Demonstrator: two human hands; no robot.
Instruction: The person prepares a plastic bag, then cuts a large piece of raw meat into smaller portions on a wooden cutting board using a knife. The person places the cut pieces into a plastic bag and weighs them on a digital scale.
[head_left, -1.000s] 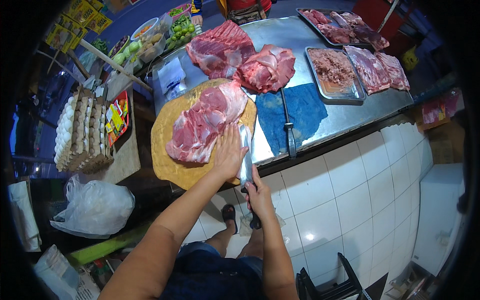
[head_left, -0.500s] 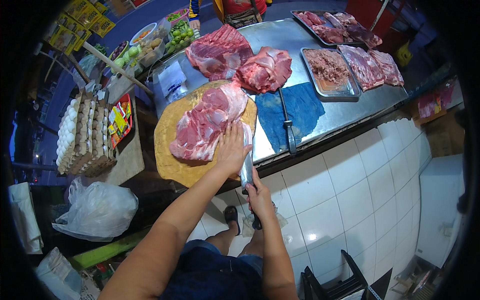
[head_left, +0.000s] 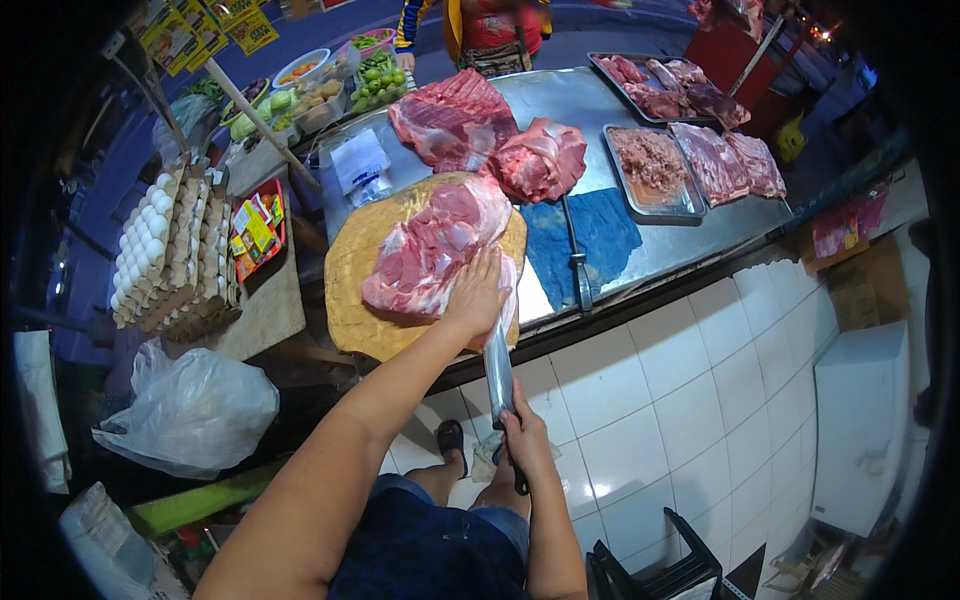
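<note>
A big slab of raw pink meat (head_left: 425, 255) lies on a thick round wooden chopping board (head_left: 352, 325). My left hand (head_left: 478, 296) rests flat on the slab's right side, fingers stretched out. In my right hand (head_left: 527, 440), below the board's near edge, is the dark handle of a long kitchen knife (head_left: 499, 378). Its wide blade points away from me, and the tip reaches the meat's right edge beside my left fingers. Behind the board sit two more large raw pieces, a ribbed slab (head_left: 455, 120) and a rounded chunk (head_left: 540, 160).
On the metal table lie a blue cloth (head_left: 605, 238) with a sharpening steel (head_left: 578, 262) across it, a tray of ground meat (head_left: 652, 165) and pork slabs (head_left: 708, 165). Stacked egg trays (head_left: 160, 245) and a plastic bag (head_left: 190, 410) are at left. A person (head_left: 490, 35) stands across the table.
My right hand has drawn the knife back toward me, so more of the blade shows clear of the meat. My left hand stays flat on the slab. The whole view has shifted slightly.
</note>
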